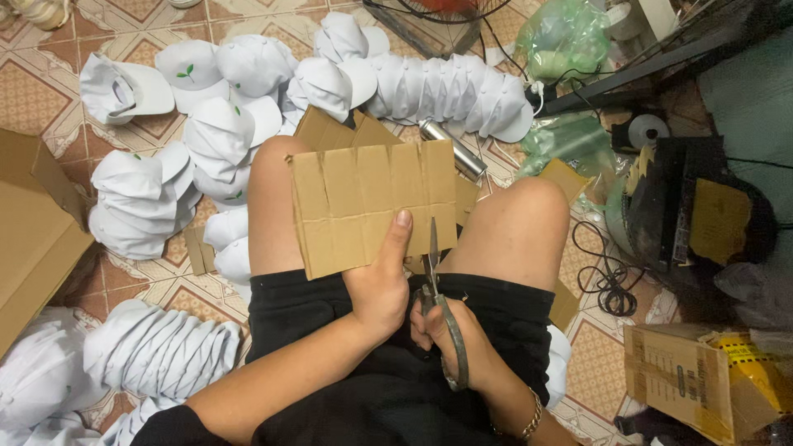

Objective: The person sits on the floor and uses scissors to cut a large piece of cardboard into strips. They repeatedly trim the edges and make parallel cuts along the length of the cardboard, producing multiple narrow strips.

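Head view shows the left hand (378,285) gripping a cardboard (372,202) with thumb on top; the right hand (450,334) is closed around scissors (439,301), blades touching the cardboard edge.

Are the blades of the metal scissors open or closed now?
Closed, it seems: the metal scissors in the right hand show one narrow point against the brown cardboard sheet.

Both hands (382,285) (450,334) closed, gripping, apparently touching.

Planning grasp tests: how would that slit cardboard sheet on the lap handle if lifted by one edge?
The cardboard sheet is probably light and fairly stiff: the left hand holds it flat by one edge. Its slits likely let strips flex.
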